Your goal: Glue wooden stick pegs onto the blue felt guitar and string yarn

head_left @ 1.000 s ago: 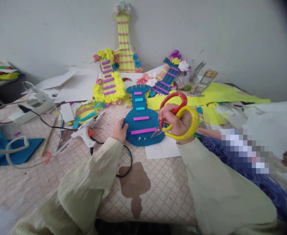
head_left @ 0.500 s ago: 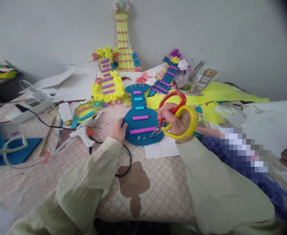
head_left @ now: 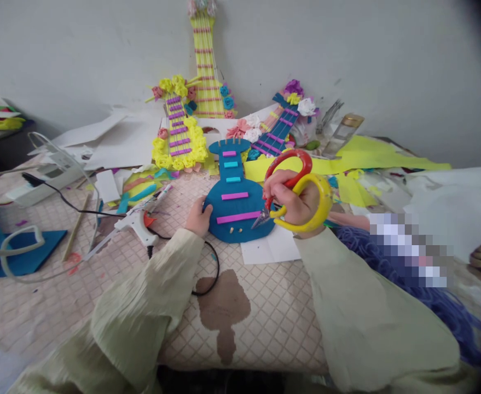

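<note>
A blue paper guitar (head_left: 232,203) with pink and light-blue strips lies in front of me, several small pegs along its head and two small pale bits near its lower edge. My left hand (head_left: 200,218) grips the guitar's left edge, thumb on top. In my right hand (head_left: 290,198) is a pair of scissors (head_left: 320,203) with one red and one yellow handle loop. Its pointed tip is over the right end of the lowest pink strip; whether it touches I cannot tell. A white sheet (head_left: 270,247) lies partly under the guitar.
Behind stand decorated paper guitars, a yellow one (head_left: 206,65) against the wall. A hot glue gun (head_left: 139,227) with its black cord lies left, near a power strip (head_left: 45,183). At right are yellow crepe paper (head_left: 359,156), a glass jar (head_left: 347,128) and purple cord (head_left: 383,268).
Hardly anything differs. The whole view has shifted very slightly, while both hands, the scissors and the guitar keep their places relative to each other.
</note>
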Available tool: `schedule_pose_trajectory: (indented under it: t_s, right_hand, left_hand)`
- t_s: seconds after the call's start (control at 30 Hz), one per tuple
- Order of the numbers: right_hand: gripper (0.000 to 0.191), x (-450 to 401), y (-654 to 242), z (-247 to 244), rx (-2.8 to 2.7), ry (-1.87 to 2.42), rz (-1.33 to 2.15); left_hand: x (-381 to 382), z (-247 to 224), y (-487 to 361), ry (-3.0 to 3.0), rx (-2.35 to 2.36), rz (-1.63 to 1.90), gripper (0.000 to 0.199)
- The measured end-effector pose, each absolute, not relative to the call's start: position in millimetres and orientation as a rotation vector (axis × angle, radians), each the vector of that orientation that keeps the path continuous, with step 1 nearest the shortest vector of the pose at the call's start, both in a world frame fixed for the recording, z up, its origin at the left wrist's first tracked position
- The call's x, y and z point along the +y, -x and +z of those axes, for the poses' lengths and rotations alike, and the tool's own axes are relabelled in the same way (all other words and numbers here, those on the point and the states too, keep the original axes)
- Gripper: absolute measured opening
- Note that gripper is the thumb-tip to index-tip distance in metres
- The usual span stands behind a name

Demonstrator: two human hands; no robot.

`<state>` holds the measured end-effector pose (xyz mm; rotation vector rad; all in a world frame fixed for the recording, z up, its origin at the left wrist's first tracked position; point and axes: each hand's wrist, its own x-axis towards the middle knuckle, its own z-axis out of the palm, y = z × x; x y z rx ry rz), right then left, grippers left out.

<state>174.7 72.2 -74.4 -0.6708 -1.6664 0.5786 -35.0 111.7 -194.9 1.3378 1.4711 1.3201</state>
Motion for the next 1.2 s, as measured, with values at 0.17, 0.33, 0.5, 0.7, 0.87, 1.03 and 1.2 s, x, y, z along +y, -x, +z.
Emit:
schedule_pose_trajectory:
  t_s: [0.17, 0.33, 0.5, 0.7, 0.87, 1.03, 1.2]
  right_hand:
    - [0.018, 73.0, -176.0, -76.1, -1.665, 0.698, 0.596]
    - [0.018, 74.2, -176.2, -77.2, -1.656, 0.654, 0.610]
    - [0.019, 73.5, -176.4, -76.9, -1.662, 0.645, 0.628]
    - [0.017, 74.3, -175.6, -76.0, -1.688, 0.637, 0.617]
    - [0.015, 75.1, -175.7, -75.9, -1.738, 0.622, 0.574]
    - [0.015, 76.2, -176.4, -76.7, -1.761, 0.652, 0.577]
    - [0.014, 76.4, -175.3, -76.3, -1.734, 0.635, 0.586]
  left_hand:
    - [111.4, -196.3, 34.6, -1.339, 1.476, 1.323, 0.033]
    - [110.9, -194.0, 34.8, -1.357, 1.485, 1.320, 0.033]
    - [110.7, -191.8, 33.8, -1.362, 1.489, 1.307, 0.032]
    - [110.3, -191.7, 32.9, -1.360, 1.489, 1.308, 0.031]
    - [109.4, -190.0, 32.7, -1.358, 1.497, 1.298, 0.030]
    - [108.1, -188.8, 32.2, -1.353, 1.511, 1.290, 0.031]
    - [107.9, -187.2, 31.6, -1.352, 1.523, 1.279, 0.032]
